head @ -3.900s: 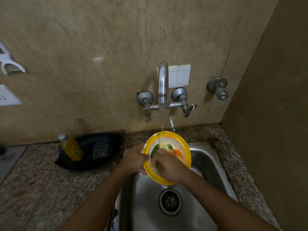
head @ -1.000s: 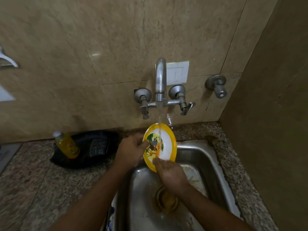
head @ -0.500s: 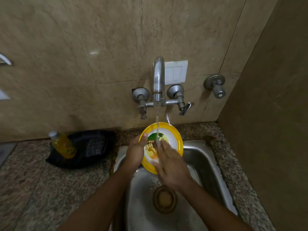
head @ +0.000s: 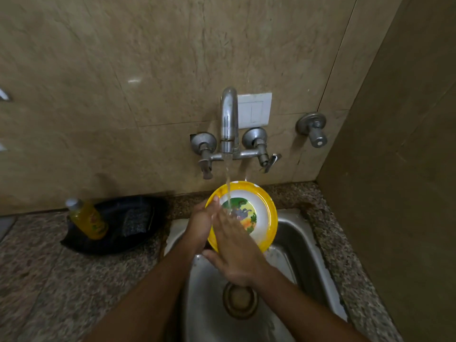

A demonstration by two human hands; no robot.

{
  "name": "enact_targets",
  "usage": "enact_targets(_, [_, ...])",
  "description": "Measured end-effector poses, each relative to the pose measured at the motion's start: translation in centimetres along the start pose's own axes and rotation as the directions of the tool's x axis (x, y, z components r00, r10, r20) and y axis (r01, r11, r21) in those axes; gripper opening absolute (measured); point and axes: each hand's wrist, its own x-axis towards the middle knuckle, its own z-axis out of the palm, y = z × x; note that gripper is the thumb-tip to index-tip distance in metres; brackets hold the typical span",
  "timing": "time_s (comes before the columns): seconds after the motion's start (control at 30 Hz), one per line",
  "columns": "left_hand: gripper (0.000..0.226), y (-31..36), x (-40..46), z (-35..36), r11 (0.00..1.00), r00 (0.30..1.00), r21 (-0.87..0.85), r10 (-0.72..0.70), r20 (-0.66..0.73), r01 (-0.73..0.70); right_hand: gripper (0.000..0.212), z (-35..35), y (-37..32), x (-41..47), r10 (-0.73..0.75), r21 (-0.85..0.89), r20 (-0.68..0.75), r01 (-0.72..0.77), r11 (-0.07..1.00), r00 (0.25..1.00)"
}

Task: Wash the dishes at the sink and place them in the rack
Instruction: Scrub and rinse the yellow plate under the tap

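Note:
A yellow-rimmed plate (head: 265, 206) with a cartoon picture in its white middle is held tilted over the steel sink (head: 306, 255), under the running tap (head: 229, 124). My left hand (head: 201, 224) grips the plate's left rim, thumb on the front edge. My right hand (head: 235, 245) lies flat with straight fingers on the plate's face, under the water stream. The plate's lower left part is hidden behind my hands.
A black tray (head: 118, 243) on the granite counter left of the sink holds a yellow bottle (head: 86, 218) and a dark scrub pad (head: 135, 219). A drain (head: 240, 301) sits in the sink bottom. A second wall tap (head: 313, 129) and a side wall stand at the right.
The plate has turned in my hands, so its picture sits differently. My right hand has slid up from the lower rim onto the plate's face.

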Motion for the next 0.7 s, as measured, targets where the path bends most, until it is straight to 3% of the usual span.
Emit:
enact_targets(0.1, [0.029,0.2,0.1,-1.0,0.999,1.0,-0.05,-0.009,0.004,0.009,0.075,-0.4,2.9,-2.2,-0.164,-0.182,0.041,0.169,0.969,0.986])
enact_targets(0.2, [0.034,0.2,0.4,-1.2,0.997,1.0,-0.071,-0.004,0.021,0.005,0.081,-1.5,4.6,-1.9,-0.058,-0.266,0.001,0.056,0.962,0.998])
enact_targets(0.33, [0.031,1.2,1.2,0.1,0.998,0.999,-0.053,0.025,0.042,-0.023,0.055,-3.3,4.9,-0.9,0.03,-0.042,-0.191,-0.039,0.998,0.981])
enact_targets(0.43, [0.031,1.7,1.1,1.2,0.996,0.993,-0.093,0.0,0.116,0.011,0.056,-4.1,7.1,-1.6,0.073,0.015,-0.308,-0.072,0.997,0.949])
enact_targets(0.53, [0.031,1.0,0.9,2.2,0.986,0.98,-0.15,-0.048,0.194,0.078,0.056,-4.2,7.6,-1.9,0.083,-0.092,-0.305,-0.116,0.989,0.949])
enact_targets(0.7, [0.051,0.1,0.7,3.5,0.974,0.964,-0.18,-0.087,0.252,0.135,0.066,-3.3,7.7,-2.4,0.197,-0.179,-0.253,-0.246,0.953,0.947])
